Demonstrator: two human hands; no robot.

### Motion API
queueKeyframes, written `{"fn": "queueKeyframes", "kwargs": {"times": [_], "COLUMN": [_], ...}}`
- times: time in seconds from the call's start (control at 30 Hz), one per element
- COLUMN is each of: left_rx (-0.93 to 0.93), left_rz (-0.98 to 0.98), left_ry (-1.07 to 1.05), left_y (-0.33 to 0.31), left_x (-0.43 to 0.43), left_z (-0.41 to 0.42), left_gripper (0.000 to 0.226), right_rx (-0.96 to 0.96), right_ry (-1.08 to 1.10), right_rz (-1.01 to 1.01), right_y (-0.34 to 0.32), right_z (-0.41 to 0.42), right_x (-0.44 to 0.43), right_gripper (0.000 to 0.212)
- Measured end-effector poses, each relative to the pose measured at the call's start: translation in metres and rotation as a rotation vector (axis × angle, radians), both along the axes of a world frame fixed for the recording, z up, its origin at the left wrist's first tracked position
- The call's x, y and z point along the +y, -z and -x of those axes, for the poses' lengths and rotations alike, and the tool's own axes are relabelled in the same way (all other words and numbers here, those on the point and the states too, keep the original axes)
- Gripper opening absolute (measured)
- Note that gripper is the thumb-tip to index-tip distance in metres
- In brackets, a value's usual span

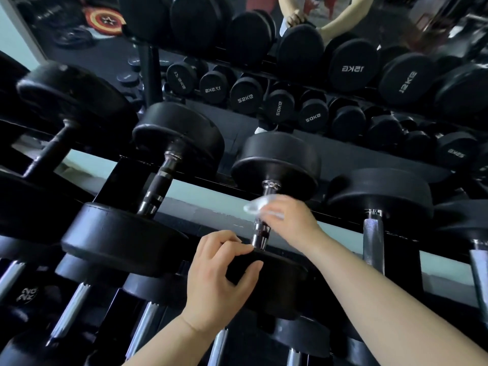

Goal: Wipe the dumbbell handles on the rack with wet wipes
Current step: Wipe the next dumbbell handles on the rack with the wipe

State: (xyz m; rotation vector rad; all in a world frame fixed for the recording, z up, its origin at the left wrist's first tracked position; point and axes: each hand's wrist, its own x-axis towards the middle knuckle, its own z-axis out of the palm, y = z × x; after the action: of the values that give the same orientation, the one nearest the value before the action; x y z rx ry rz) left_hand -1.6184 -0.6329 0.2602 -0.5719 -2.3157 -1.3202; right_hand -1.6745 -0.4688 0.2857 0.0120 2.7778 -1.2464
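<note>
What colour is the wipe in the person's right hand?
White. The head view, the only one, shows the wipe bunched in the right hand.

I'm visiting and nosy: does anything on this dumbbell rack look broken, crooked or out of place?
Nothing looks spilled or broken. One oddity: the dark-centred handle left of the bright metal handle that the right hand wipes; grime or grip, I cannot tell.

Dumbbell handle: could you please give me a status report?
Right hand holds wipe on handle. Left hand grips dumbbell's near end. Nothing in the way.
</note>
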Motion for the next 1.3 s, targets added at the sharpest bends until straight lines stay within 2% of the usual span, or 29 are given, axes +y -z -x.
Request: {"fn": "queueKeyframes", "kwargs": {"times": [0.07, 0.1, 0.17, 0.23, 0.3, 0.43, 0.5, 0.6, 0.77, 0.97, 1.03, 1.13, 1.2, 1.3], "left_rx": [0.007, 0.010, 0.008, 0.007, 0.005, 0.008, 0.014, 0.024, 0.021, 0.030, 0.031, 0.031, 0.034, 0.035], "left_rz": [-0.001, 0.000, 0.001, 0.005, 0.008, 0.010, 0.009, 0.007, 0.013, 0.011, 0.016, 0.013, 0.016, 0.010], "left_ry": [0.001, 0.001, 0.004, 0.003, 0.001, 0.001, 0.001, 0.009, 0.013, 0.001, 0.004, 0.004, 0.005, -0.006], "left_y": [0.000, 0.000, 0.000, -0.001, -0.001, 0.000, 0.000, 0.000, -0.002, -0.001, -0.001, -0.001, -0.001, -0.001], "left_x": [0.000, 0.000, 0.000, 0.000, 0.000, 0.000, 0.000, 0.000, 0.000, 0.000, 0.000, 0.001, 0.000, 0.000], "left_z": [0.000, 0.000, 0.000, 0.000, 0.000, 0.000, 0.000, 0.000, 0.000, 0.000, -0.001, -0.001, -0.001, 0.000], "left_gripper": [0.019, 0.019, 0.018, 0.018, 0.018, 0.017, 0.017, 0.017, 0.017, 0.017, 0.017, 0.017, 0.016, 0.016], "right_rx": [0.037, 0.055, 0.041, -0.122, -0.258, -0.100, -0.153, -0.238, -0.175, -0.371, -0.289, -0.171, -0.180, -0.294], "right_ry": [0.255, 0.306, 0.196, 0.011, -0.026, 0.447, 0.548, 0.520, 0.396, 0.098, 0.227, 0.417, 0.392, 0.264], "right_rz": [-0.025, -0.041, -0.052, 0.017, 0.051, 0.253, 0.311, 0.324, 0.267, 0.091, 0.150, 0.170, 0.154, 0.158], "right_y": [-0.001, 0.000, -0.003, -0.001, -0.002, -0.010, -0.012, -0.007, -0.003, -0.002, -0.004, -0.006, -0.003, 0.001], "right_z": [0.014, 0.016, 0.008, -0.008, -0.024, -0.024, -0.020, -0.014, 0.001, -0.024, -0.017, 0.005, 0.005, -0.017], "right_x": [-0.004, -0.005, -0.005, -0.005, -0.003, 0.019, 0.026, 0.021, 0.003, 0.003, 0.003, 0.004, 0.002, 0.000], "right_gripper": [0.019, 0.019, 0.016, 0.013, 0.012, 0.009, 0.007, 0.012, 0.007, 0.028, 0.025, 0.010, 0.010, 0.021]}}
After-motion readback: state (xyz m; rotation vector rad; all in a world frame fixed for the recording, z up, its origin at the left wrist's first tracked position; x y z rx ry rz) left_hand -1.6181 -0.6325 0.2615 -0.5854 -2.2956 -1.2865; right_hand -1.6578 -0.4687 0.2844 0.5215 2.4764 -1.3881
